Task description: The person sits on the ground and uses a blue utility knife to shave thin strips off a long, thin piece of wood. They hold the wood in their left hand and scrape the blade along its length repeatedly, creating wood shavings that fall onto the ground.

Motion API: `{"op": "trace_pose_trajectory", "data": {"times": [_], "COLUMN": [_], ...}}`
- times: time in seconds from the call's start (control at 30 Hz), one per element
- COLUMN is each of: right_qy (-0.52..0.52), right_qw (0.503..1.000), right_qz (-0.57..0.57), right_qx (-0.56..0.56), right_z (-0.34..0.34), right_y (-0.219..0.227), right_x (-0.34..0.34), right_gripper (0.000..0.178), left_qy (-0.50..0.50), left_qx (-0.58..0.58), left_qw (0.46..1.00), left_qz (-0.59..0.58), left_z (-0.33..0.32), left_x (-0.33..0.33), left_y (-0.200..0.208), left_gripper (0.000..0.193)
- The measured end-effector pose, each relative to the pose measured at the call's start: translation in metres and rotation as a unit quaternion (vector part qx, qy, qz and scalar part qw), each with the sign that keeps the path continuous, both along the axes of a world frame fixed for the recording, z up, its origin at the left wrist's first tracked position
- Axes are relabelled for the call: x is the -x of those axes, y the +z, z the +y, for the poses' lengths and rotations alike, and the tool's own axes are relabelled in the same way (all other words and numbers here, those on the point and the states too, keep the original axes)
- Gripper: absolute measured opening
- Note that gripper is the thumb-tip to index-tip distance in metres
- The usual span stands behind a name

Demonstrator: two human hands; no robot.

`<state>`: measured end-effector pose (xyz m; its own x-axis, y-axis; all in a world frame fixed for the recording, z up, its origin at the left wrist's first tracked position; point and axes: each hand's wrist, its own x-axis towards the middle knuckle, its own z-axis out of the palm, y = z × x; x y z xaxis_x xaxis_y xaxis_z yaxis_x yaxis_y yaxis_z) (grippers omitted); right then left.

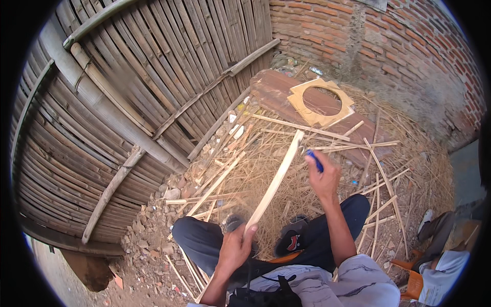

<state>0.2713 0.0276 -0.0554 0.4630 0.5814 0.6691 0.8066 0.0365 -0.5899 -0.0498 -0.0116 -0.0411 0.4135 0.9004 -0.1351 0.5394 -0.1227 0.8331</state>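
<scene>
Currently, head view only. Left hand [234,250] clenched around the near end of a long pale bamboo strip [276,181]; the strip runs up and away from that hand, over the litter of bamboo shavings [266,153], its far end toward the brown board [286,94]. Right hand [323,179] closed on a blue-handled tool [315,160], held just beside the strip's upper half; blade not discernible, contact with the strip cannot be told.

Risk, judged: the tool works close to a strip held only at one end. If the strip flexes or twists in the left grip, the edge could skid off and run toward the knees [204,235] just below the strip. Split bamboo edges may also cut the gripping palm.

Strip appearance: flat, thin, cream-coloured, slightly bowed, smooth on the visible face, narrower toward the held end.

Beyond the strip: cardboard piece with a round cut-out [319,102] on the brown board; bamboo fence [128,102] to the strip's left; brick wall [399,46] behind.
</scene>
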Motion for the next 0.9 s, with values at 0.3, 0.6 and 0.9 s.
{"op": "trace_pose_trajectory", "data": {"times": [0.3,0.6,0.9], "right_qy": [-0.008,0.158,0.322], "right_qw": [0.934,0.902,0.816], "right_qz": [0.005,0.157,0.438], "right_qx": [0.357,0.370,0.198], "right_z": [-0.003,-0.037,-0.052], "right_y": [0.000,-0.057,-0.021], "right_x": [-0.089,-0.029,0.020], "right_gripper": [0.040,0.045,0.038], "left_qy": [0.103,0.052,-0.005], "left_qx": [0.051,0.087,0.034], "left_qw": [0.993,0.990,0.992], "left_qz": [-0.010,-0.102,-0.124], "left_z": [0.006,0.022,0.017], "left_x": [0.042,0.016,-0.010], "left_y": [-0.017,-0.023,-0.013], "left_gripper": [0.053,0.054,0.042]}}
